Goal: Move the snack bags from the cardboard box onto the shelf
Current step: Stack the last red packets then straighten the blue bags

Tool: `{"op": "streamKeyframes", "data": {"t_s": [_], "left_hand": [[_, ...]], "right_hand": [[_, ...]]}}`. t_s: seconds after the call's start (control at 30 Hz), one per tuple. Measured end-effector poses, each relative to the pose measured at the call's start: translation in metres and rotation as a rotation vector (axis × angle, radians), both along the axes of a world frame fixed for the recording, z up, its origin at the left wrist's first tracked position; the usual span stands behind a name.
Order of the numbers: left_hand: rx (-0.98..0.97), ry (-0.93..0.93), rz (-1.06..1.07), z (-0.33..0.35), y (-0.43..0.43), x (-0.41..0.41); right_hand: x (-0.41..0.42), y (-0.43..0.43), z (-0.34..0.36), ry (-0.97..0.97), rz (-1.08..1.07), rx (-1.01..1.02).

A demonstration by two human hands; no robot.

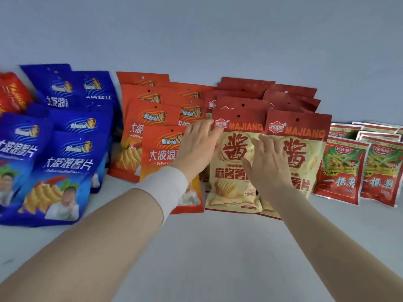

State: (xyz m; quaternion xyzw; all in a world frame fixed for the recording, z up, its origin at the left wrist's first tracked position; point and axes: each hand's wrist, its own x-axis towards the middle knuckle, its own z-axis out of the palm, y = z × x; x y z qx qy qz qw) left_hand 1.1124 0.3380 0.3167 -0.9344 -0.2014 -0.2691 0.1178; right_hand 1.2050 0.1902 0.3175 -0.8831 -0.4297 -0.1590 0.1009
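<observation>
Rows of snack bags stand on the white shelf (218,247). Two cream-and-red MAJIANG bags lean at the front: the left one (233,171) and the right one (303,153), with more red bags behind. My left hand (197,144), a white band on its wrist, lies with straight fingers on the left bag's top left corner. My right hand (270,158) rests flat with spread fingers where the two bags meet. Neither hand grips anything. The cardboard box is out of view.
Orange chip bags (152,127) stand left of my left hand, and blue chip bags (63,162) fill the far left. Small red-and-green bags (342,171) stand at the right. A grey back wall (218,40) rises behind the rows.
</observation>
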Motion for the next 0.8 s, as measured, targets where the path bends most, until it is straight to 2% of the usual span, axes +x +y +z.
{"op": "streamKeyframes", "data": {"t_s": [0.17,0.3,0.37,0.43,0.5,0.6,0.7,0.8], "left_hand": [[0.162,0.235,0.154,0.03,0.067,-0.069],[0.249,0.47,0.132,0.025,0.118,-0.122],[0.24,0.493,0.122,0.016,0.139,-0.141],[0.143,0.471,0.13,0.005,0.153,-0.154],[-0.052,0.416,0.148,-0.007,0.162,-0.16],[-0.329,0.239,0.157,-0.025,0.169,-0.159],[-0.572,-0.004,0.153,-0.036,0.17,-0.151],[-0.712,-0.148,0.134,-0.039,0.172,-0.142]], "right_hand": [[-0.045,0.056,0.025,-0.1,0.061,-0.138],[-0.089,0.106,0.02,-0.179,0.069,-0.3],[-0.106,0.123,0.013,-0.198,0.054,-0.389],[-0.119,0.132,0.005,-0.176,0.025,-0.451],[-0.128,0.132,-0.004,-0.092,-0.02,-0.462],[-0.133,0.128,-0.019,0.087,-0.121,-0.42],[-0.135,0.125,-0.036,0.287,-0.209,-0.3],[-0.134,0.127,-0.047,0.451,-0.284,-0.16]]}}
